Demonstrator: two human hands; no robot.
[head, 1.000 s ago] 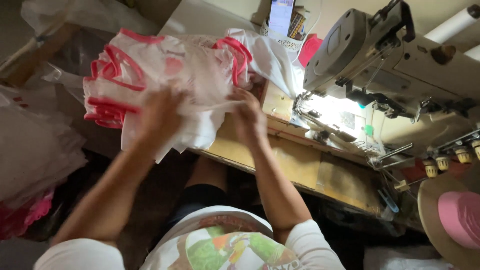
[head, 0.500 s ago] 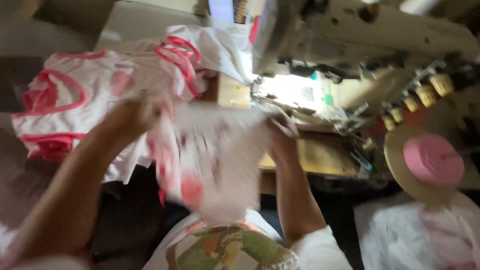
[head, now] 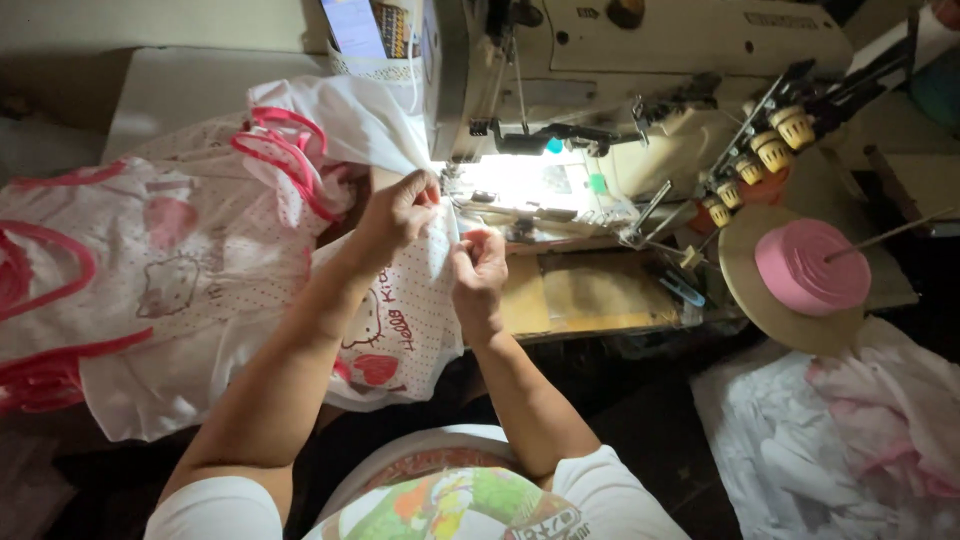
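Note:
A white dotted garment piece point(head: 400, 320) with a cartoon cat print and red marks hangs between my hands in front of the sewing machine point(head: 640, 60). My left hand point(head: 400, 208) pinches its upper edge close to the lit needle area point(head: 510, 180). My right hand point(head: 480, 265) grips the same edge just to the right, fingers closed on the cloth. The lower part of the piece drapes over the table's front edge toward my lap.
A pile of white garments with pink trim point(head: 150, 270) covers the left of the table. A pink roll on a round tan disc point(head: 805, 275) stands at the right beside several thread spools point(head: 770, 150). Loose white and pink cloth point(head: 850, 440) lies lower right.
My hands have lifted one garment piece off the pile and carried it right, up to the machine's needle area. The view has swung right too.

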